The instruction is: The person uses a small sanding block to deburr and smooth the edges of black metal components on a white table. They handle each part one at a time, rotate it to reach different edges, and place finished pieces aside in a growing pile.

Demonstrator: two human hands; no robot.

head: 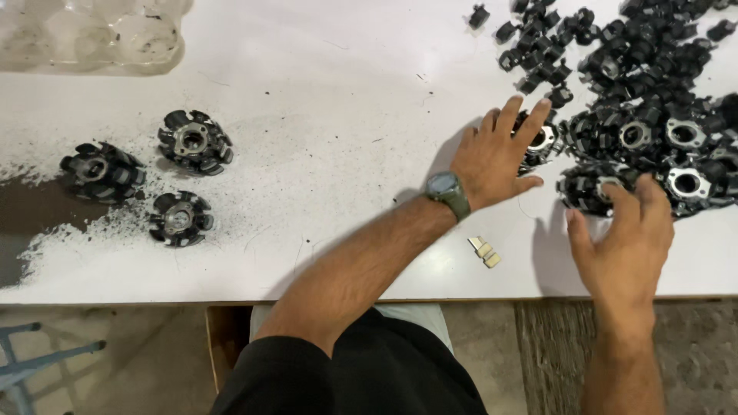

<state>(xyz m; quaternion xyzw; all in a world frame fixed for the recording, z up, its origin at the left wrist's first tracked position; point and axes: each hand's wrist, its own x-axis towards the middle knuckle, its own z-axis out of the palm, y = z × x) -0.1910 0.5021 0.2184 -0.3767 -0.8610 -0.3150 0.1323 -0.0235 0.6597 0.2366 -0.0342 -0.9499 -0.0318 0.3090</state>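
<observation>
My left hand (496,157), with a grey watch on the wrist, lies spread flat over a round black finned part with a silver hub (543,140). My right hand (626,238) reaches with fingers apart onto another black round part (588,192) at the near edge of a big heap of black parts (653,84). Neither hand has lifted anything. Three finished-looking black round parts (194,141) (100,170) (180,218) rest apart at the left of the white table (330,100).
A small pale metal clip (484,251) lies near the table's front edge between my arms. A clear plastic tray (92,34) stands at the back left. Dark dust and a worn patch (31,223) mark the left side. Small loose black pieces (538,54) scatter at the back.
</observation>
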